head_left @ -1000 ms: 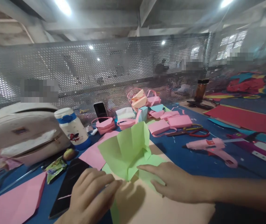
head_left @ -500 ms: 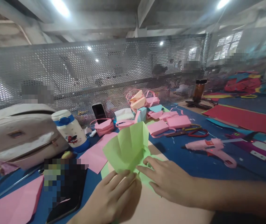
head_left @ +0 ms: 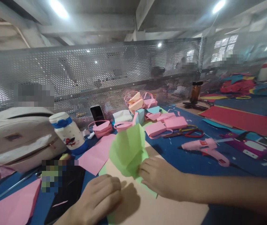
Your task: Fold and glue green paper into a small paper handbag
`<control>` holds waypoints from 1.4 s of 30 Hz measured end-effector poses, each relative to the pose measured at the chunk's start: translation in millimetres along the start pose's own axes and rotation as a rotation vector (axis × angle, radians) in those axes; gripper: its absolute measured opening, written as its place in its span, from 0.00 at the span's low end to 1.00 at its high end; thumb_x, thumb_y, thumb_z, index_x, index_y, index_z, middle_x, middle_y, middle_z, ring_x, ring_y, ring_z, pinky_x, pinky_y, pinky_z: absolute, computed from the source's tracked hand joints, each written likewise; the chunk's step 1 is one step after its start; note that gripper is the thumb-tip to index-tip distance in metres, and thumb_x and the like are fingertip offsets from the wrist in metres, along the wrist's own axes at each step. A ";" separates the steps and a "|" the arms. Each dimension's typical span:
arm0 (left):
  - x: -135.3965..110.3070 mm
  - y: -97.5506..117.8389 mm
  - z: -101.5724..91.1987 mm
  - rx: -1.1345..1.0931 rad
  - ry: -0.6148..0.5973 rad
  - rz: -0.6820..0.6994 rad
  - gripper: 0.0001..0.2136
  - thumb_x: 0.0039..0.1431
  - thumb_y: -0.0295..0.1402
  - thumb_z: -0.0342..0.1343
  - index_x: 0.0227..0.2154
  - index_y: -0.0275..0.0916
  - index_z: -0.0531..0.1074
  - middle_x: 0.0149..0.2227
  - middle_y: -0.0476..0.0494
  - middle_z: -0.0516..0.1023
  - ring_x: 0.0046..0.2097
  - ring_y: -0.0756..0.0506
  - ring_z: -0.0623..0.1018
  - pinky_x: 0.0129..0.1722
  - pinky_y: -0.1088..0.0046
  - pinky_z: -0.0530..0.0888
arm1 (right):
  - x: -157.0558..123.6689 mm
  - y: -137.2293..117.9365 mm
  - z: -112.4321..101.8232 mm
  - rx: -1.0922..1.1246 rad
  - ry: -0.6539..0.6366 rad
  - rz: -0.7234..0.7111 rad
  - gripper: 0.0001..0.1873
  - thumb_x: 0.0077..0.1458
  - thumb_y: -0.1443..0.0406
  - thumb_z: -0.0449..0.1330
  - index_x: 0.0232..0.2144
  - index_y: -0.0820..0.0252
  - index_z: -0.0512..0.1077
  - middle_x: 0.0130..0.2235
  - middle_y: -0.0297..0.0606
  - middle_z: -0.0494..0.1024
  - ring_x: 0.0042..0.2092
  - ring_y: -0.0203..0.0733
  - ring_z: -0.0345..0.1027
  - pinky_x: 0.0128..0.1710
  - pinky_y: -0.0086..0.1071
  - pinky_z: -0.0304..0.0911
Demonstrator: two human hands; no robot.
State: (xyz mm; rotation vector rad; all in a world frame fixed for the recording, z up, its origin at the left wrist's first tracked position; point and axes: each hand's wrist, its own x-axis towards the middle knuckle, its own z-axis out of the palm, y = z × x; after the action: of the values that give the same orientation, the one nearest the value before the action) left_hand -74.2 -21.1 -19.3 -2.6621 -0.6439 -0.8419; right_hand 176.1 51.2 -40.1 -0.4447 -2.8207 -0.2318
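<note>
A creased sheet of light green paper stands bent up over a flat peach sheet, with one green strip lying toward me. My right hand is closed on the lower right part of the green paper, its fingertips partly hidden in the folds. Just left of the peach sheet's middle, my left hand is apart from the green paper. Its fingers are curled together and nothing shows in them. A pink sheet lies behind the left hand.
Several folded pink paper bags lie behind the green paper. To the right are scissors, a pink glue gun and a purple case. On the left stand a bottle, a backpack and a dark phone.
My left hand has let go of the green paper and drawn back to the left, its fingers curling. The green paper has folded narrower. My right hand stays at its lower right side.
</note>
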 end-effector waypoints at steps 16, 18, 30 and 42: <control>20.6 -6.7 -4.4 -0.131 0.163 -0.404 0.02 0.66 0.27 0.55 0.40 0.38 0.71 0.36 0.44 0.79 0.38 0.48 0.81 0.38 0.76 0.78 | 51.9 1.1 -17.8 0.211 0.017 0.276 0.15 0.61 0.65 0.56 0.27 0.63 0.79 0.29 0.42 0.81 0.31 0.41 0.70 0.31 0.32 0.53; 16.8 -4.7 -1.7 -0.087 0.187 -0.364 0.05 0.66 0.31 0.56 0.43 0.38 0.70 0.38 0.43 0.79 0.40 0.47 0.81 0.40 0.74 0.78 | 45.9 5.8 -24.3 0.271 0.054 0.304 0.16 0.62 0.64 0.56 0.26 0.63 0.79 0.25 0.36 0.79 0.28 0.36 0.65 0.30 0.29 0.51; 28.5 5.1 20.7 0.012 0.365 -0.397 0.15 0.63 0.34 0.60 0.50 0.41 0.67 0.50 0.37 0.70 0.53 0.41 0.73 0.52 0.63 0.75 | 19.0 5.2 -39.2 1.184 0.264 0.374 0.17 0.55 0.58 0.57 0.20 0.63 0.68 0.22 0.30 0.61 0.27 0.33 0.53 0.27 0.27 0.50; 44.1 1.2 27.0 -0.011 0.280 -0.257 0.10 0.62 0.27 0.61 0.46 0.42 0.74 0.47 0.42 0.79 0.52 0.42 0.77 0.60 0.60 0.64 | -3.0 17.4 -50.3 0.997 0.172 0.146 0.09 0.49 0.67 0.64 0.34 0.65 0.80 0.31 0.36 0.77 0.33 0.38 0.66 0.35 0.28 0.61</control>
State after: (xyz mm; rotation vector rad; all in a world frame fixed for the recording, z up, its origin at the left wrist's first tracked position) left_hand -28.5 2.7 -14.5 -2.4361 -0.9191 -1.2609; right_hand 196.7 56.8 8.8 -0.3481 -2.3250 1.0520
